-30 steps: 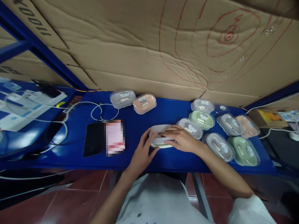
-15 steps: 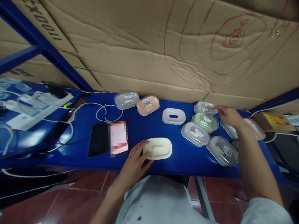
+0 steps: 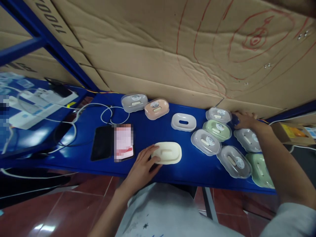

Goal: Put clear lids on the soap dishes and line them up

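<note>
My left hand [image 3: 146, 158] grips the left end of a cream oval tray [image 3: 170, 153] with a raised bar in its middle, fingers at the far side and thumb at the near side. At the back right, my right hand [image 3: 245, 120] reaches past a lidded grey soap box [image 3: 218, 115], fingers apart and somewhat blurred. Under its palm nothing can be made out. Nearby are a green soap box [image 3: 217, 130], several more grey soap boxes [image 3: 206, 142] and another green one [image 3: 260, 169], partly behind my forearm. An open pale oval shell [image 3: 184, 122] with a slot lies beyond the tray.
Lidded grey [image 3: 134, 103] and peach [image 3: 157, 109] soap boxes stand at the back left. A dark phone [image 3: 101, 143] and a lit phone [image 3: 124, 143] lie left of my hand, near white cables [image 3: 85, 107]. A cardboard wall [image 3: 138, 59] closes the back; a small carton [image 3: 293, 133] sits far right.
My right hand has moved right, away from the back grey soap box, and its fingers have spread. The left hand still holds the cream tray. The view has shifted slightly.
</note>
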A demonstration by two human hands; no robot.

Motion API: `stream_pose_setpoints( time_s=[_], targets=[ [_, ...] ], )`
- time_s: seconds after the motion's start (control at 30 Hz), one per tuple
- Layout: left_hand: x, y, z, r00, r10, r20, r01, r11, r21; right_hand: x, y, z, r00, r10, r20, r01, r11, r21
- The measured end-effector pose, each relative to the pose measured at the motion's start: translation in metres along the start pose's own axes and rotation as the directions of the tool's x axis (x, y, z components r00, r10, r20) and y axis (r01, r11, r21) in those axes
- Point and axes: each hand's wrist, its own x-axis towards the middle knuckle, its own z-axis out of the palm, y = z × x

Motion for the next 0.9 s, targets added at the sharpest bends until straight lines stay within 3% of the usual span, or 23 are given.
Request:
stream_pose_setpoints(
  time_s=[0.1,0.2,0.3,0.37,0.47,0.6,0.67,0.73,0.83,0.9],
  targets=[
    [0.005,0.002,-0.001,1.000,0.003,0.027,-0.003,1.000,0.027,0.003,0.004,-0.004,0.985,-0.035,0.170,0.021,0.996,0.082],
    [0.016,0.007,-0.002,0.995,0.032,0.097,-0.037,0.998,0.045,-0.001,0.015,-0.015,0.973,-0.041,0.229,0.004,0.987,0.158],
    [0.027,0.011,-0.003,0.983,0.066,0.172,-0.072,0.997,0.033,-0.018,0.021,-0.035,0.983,-0.047,0.176,0.002,0.969,0.248],
    [0.032,0.013,-0.003,0.977,0.078,0.198,-0.084,0.996,0.025,-0.035,0.009,-0.052,0.996,-0.080,0.036,0.063,0.933,0.355],
    [0.035,0.014,-0.001,0.976,0.083,0.199,-0.088,0.996,0.018,-0.055,-0.044,-0.072,0.955,-0.236,-0.182,0.293,0.855,0.429],
    [0.030,0.017,0.004,0.981,0.084,0.172,-0.084,0.996,-0.005,-0.042,-0.147,-0.073,0.816,-0.549,-0.181,0.569,0.707,0.420],
    [0.023,0.020,0.006,0.982,0.091,0.168,-0.090,0.996,-0.016,-0.024,-0.190,-0.065,0.751,-0.656,-0.074,0.592,0.619,0.516],
    [0.013,0.024,0.008,0.982,0.089,0.165,-0.088,0.996,-0.015,-0.008,-0.223,-0.056,0.724,-0.689,0.034,0.544,0.600,0.587],
    [-0.002,0.027,0.010,0.992,0.060,0.114,-0.061,0.998,0.007,-0.002,-0.250,-0.048,0.704,-0.698,0.129,0.502,0.618,0.605],
    [-0.009,0.028,0.010,0.996,0.047,0.071,-0.049,0.999,0.024,-0.008,-0.257,-0.047,0.657,-0.737,0.159,0.510,0.590,0.626]
  ],
)
